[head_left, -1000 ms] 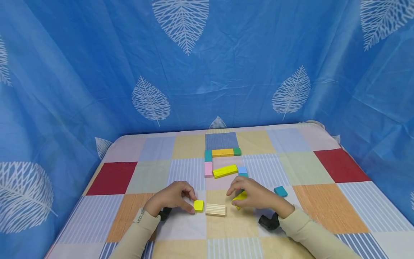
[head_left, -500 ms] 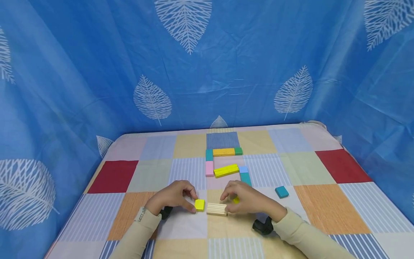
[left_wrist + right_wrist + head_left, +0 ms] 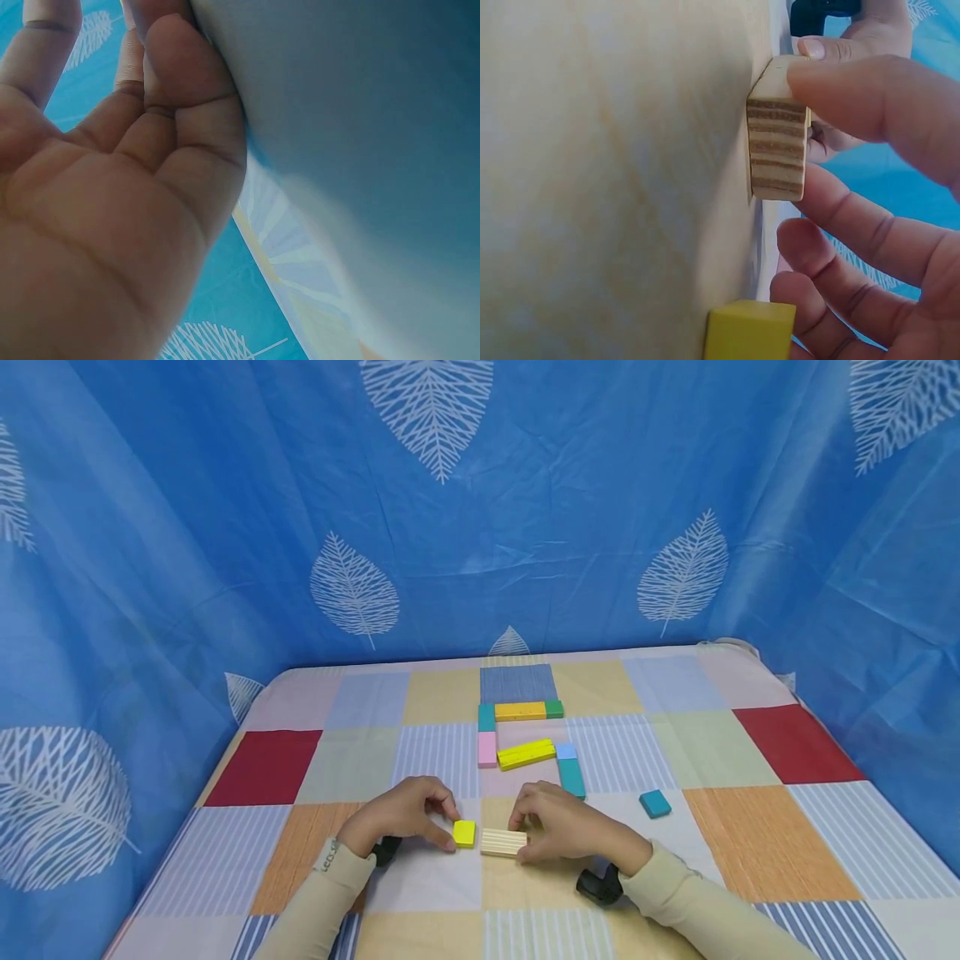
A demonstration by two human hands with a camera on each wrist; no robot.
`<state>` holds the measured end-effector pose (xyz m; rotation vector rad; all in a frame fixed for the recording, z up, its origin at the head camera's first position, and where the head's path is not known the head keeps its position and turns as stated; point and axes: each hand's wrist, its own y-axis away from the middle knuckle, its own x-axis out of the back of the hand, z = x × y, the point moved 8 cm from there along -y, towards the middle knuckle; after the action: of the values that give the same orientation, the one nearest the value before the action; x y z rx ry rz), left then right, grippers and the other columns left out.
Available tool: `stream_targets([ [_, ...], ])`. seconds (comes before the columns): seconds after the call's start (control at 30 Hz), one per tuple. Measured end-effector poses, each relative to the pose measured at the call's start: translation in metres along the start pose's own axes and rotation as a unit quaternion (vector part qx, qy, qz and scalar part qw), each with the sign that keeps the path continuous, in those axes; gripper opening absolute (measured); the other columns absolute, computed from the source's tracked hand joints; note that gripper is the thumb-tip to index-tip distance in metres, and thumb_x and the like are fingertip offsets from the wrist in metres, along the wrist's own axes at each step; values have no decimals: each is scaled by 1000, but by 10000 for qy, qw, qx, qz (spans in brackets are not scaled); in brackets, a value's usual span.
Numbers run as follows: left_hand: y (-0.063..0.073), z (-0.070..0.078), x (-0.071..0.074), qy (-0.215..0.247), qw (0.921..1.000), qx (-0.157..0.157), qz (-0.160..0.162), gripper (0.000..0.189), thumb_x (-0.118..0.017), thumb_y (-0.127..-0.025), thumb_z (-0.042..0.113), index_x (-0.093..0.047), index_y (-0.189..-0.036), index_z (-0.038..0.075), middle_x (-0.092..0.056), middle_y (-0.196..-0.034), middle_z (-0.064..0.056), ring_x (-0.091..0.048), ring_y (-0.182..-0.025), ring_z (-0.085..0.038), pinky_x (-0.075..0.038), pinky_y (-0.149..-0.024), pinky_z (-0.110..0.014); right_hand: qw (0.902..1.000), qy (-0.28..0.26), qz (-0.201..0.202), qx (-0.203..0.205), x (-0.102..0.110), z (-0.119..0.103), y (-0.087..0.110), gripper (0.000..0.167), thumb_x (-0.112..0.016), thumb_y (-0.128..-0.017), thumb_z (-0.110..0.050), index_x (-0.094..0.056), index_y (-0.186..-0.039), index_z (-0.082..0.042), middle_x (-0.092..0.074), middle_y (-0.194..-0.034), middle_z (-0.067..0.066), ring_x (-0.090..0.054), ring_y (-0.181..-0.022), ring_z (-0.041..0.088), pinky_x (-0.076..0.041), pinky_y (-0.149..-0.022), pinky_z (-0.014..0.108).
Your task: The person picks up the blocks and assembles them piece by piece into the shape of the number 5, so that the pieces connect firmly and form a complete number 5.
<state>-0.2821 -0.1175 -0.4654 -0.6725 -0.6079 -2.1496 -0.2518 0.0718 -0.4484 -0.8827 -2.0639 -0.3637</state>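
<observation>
My right hand [image 3: 557, 822] has its thumb and index finger at opposite sides of a plain wooden block [image 3: 503, 842] with a striped grain. The right wrist view shows that block's banded end [image 3: 778, 154] on the cloth. Beside it is a yellow block [image 3: 750, 330], hidden under my hand in the head view. My left hand [image 3: 411, 814] pinches a small yellow square block [image 3: 464, 834] at its left edge. In the left wrist view, the palm and curled fingers of this hand [image 3: 112, 180] show, but no block.
Farther back, teal [image 3: 487, 717], pink [image 3: 487, 750], orange [image 3: 521, 711] and green [image 3: 554, 709] blocks form a corner. A long yellow block [image 3: 527, 754] lies inside, with light blue [image 3: 566, 751] and teal pieces [image 3: 571, 779] right of it. A loose teal block [image 3: 655, 803] lies farther right.
My right hand has moved left, leaving the yellow block it was at, and its fingers have come to the wooden block. My left hand keeps its place at the yellow square block.
</observation>
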Motion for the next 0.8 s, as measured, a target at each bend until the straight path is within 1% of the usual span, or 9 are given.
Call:
stream_targets([
  [0.13, 0, 0, -1, 21, 10000, 9, -5, 26, -99, -75, 6, -77, -86, 12, -65, -91, 4, -52, -85, -18, -46, -76, -27, 9998, -66, -4, -164, -1, 3, 1, 22, -95, -81, -20, -77, -92, -16, -58, -95, -13, -47, -89, 6, -43, -80, 27],
  [0.33, 0, -1, -1, -20, 10000, 56, -1, 26, -100, -75, 7, -77, -86, 12, -65, -91, 5, -52, -85, -18, -45, -76, -28, 9997, -211, 52, -129, 3, 5, 5, 19, -92, -83, -15, -77, -93, -13, -57, -93, -11, -48, -88, 8, -45, -79, 28],
  [0.5, 0, -2, -1, -33, 10000, 88, 9, 26, -100, -75, 8, -77, -86, 15, -65, -91, 5, -52, -85, -18, -45, -75, -28, 9994, -277, 23, -219, 6, 8, 8, 18, -91, -84, -14, -77, -95, -12, -57, -95, -10, -50, -89, 9, -47, -81, 29],
  [0.8, 1, 0, 0, 12, 10000, 22, 7, 26, -100, -75, 6, -77, -86, 12, -65, -91, 5, -51, -84, -17, -44, -74, -27, 9991, -180, 12, -385, 9, 11, 10, 19, -92, -84, -15, -77, -96, -14, -58, -99, -10, -51, -94, 10, -50, -84, 32],
])
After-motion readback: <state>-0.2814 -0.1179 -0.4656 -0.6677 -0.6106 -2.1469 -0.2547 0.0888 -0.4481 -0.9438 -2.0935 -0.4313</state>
